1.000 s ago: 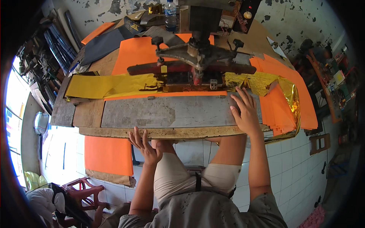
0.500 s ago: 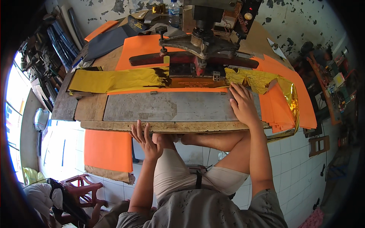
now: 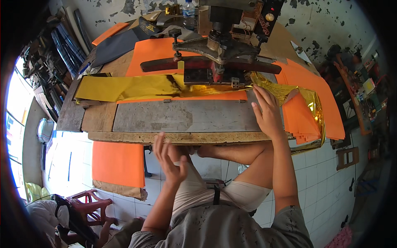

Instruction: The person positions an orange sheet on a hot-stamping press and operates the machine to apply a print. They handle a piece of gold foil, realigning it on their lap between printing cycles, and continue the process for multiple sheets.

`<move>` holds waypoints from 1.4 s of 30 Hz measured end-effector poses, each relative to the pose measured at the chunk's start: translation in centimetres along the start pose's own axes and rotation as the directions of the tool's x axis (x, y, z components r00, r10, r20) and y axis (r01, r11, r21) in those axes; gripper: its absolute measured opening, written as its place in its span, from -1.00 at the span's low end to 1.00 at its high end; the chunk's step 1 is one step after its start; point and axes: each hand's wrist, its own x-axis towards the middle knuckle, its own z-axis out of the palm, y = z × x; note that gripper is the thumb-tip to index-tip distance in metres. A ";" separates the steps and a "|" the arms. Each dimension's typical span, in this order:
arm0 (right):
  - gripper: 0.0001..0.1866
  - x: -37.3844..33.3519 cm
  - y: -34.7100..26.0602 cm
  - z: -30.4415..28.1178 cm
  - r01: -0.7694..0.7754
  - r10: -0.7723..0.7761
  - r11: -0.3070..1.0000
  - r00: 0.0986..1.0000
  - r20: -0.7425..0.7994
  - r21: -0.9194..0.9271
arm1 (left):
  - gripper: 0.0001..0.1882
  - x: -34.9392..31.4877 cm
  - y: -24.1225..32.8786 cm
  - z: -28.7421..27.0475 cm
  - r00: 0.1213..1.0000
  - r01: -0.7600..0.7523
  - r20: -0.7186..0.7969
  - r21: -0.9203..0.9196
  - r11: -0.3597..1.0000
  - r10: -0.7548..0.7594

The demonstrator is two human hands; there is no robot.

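Lettering on foil, bottle and dark sheet
Small rows mark the gold foil (image 3: 283,88); print shows on the bottle's label (image 3: 189,13) and dark sheet (image 3: 149,25) (gold letters there).

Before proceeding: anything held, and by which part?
Left hand: nothing. Right hand is at the edge of the gold foil, beside the press; grip unclear.

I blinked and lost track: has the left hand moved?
Yes: the left hand has shifted right and toward the body, against the table's wooden front edge.
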 end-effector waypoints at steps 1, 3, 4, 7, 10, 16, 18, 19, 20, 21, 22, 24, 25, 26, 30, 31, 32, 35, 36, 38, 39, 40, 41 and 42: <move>-0.53 -0.3 0.1 -0.4 -0.019 0.019 1.000 1.000 -0.020 0.023 | -0.31 0.2 1.3 0.1 0.998 -0.032 0.059 -0.119 0.992 0.039; -0.54 -1.1 0.5 -1.0 -0.040 0.041 0.998 0.999 -0.019 0.054 | -0.26 0.7 4.1 0.8 0.971 0.018 0.232 -0.332 0.943 0.063; -0.55 -1.5 0.5 -1.3 -0.057 0.059 0.994 0.998 -0.018 0.091 | -0.28 1.0 5.4 1.2 0.937 0.108 0.344 -0.423 0.900 0.050; -0.59 -3.5 -1.0 -3.4 -0.063 0.061 0.988 0.998 0.017 0.138 | -0.32 2.1 9.2 3.7 0.831 0.430 0.556 -0.642 0.636 -0.001; -0.63 -6.1 -3.9 -5.6 -0.048 0.044 0.987 0.999 0.033 0.153 | -0.34 2.2 11.8 6.2 0.745 0.662 0.664 -0.726 0.188 -0.062; -0.69 -12.1 -8.7 -8.1 -0.004 -0.020 0.978 0.993 0.114 0.210 | -0.34 -0.5 11.3 7.8 0.650 0.751 0.759 -0.649 -0.125 -0.037; -0.70 -12.9 -9.5 -8.5 0.012 -0.044 0.976 0.989 0.143 0.216 | -0.37 -1.9 10.7 7.4 0.564 0.812 0.825 -0.561 -0.159 -0.033; -0.71 -13.1 -9.7 -8.5 0.030 -0.069 0.974 0.983 0.169 0.224 | -0.44 -2.3 10.6 7.1 0.527 0.836 0.850 -0.522 -0.169 -0.016; -0.71 -13.3 -9.7 -8.4 0.029 -0.069 0.973 0.983 0.171 0.227 | -0.49 -2.5 10.5 7.0 0.490 0.858 0.872 -0.482 -0.178 0.000; -0.71 -13.4 -9.6 -8.3 0.025 -0.078 0.960 0.981 0.179 0.280 | -0.49 -2.5 10.5 6.9 0.489 0.858 0.872 -0.482 -0.177 -0.003; -0.70 -13.6 -9.5 -8.2 0.022 -0.088 0.944 0.979 0.186 0.330 | -0.51 -2.4 10.6 6.8 0.498 0.850 0.867 -0.490 -0.193 -0.007; -0.63 -14.1 -7.8 -7.8 0.060 -0.106 0.940 0.987 0.122 0.337 | -0.53 -2.2 10.7 6.5 0.510 0.840 0.860 -0.501 -0.208 -0.012; -0.53 -14.0 -7.3 -7.7 0.094 -0.121 0.936 0.991 0.058 0.340 | -0.53 -2.2 10.8 6.4 0.455 0.861 0.889 -0.452 -0.231 -0.045; -0.53 -13.7 -6.9 -7.7 0.095 -0.121 0.936 0.991 0.057 0.340 | -0.54 -2.1 10.8 6.3 0.398 0.879 0.914 -0.404 -0.255 -0.076; -0.14 -10.0 -5.0 -6.5 -0.086 0.116 0.919 0.992 -0.055 0.385 | -0.56 -1.6 12.0 5.7 0.470 0.837 0.877 -0.478 -0.266 -0.098; -0.09 -9.6 -4.7 -6.2 -0.152 0.174 0.852 0.985 0.003 0.501 | -0.58 -1.3 12.4 5.3 0.501 0.817 0.863 -0.498 -0.290 -0.072; -0.09 -9.8 -4.2 -6.0 -0.152 0.174 0.854 0.985 0.001 0.498 | -0.61 -1.1 12.6 5.1 0.531 0.796 0.846 -0.517 -0.315 -0.047; -0.12 -10.3 -2.4 -6.0 -0.384 0.167 0.606 0.918 0.361 0.696 | -0.64 -2.4 11.6 5.0 0.542 0.831 0.840 -0.534 -0.156 0.011; -0.12 -10.3 -1.5 -6.4 -0.382 0.163 0.605 0.918 0.361 0.698 | -0.64 -2.9 11.2 4.5 0.543 0.830 0.839 -0.536 -0.155 0.007; -0.20 -10.0 -0.2 -7.7 -0.534 -0.008 0.635 0.717 0.697 0.558 | -0.64 -3.0 10.8 3.2 0.571 0.821 0.821 -0.571 0.013 0.019; -0.47 -10.3 -0.8 -7.2 -0.483 -0.025 0.512 0.818 0.574 0.710 | -0.59 -3.3 10.1 2.6 0.573 0.819 0.818 -0.574 0.005 0.050; -0.47 -10.6 -0.6 -7.5 -0.486 -0.020 0.512 0.817 0.576 0.708 | -0.59 -3.0 9.3 1.7 0.571 0.821 0.819 -0.572 0.002 0.053; -0.55 -11.1 -0.1 -7.8 -0.536 -0.020 0.512 0.774 0.633 0.671 | -0.54 -2.4 8.5 0.3 0.523 0.849 0.850 -0.527 0.049 0.068; -0.62 -11.3 0.3 -7.9 -0.583 -0.021 0.512 0.726 0.687 0.631 | -0.50 -1.7 7.6 -1.1 0.473 0.872 0.877 -0.479 0.097 0.079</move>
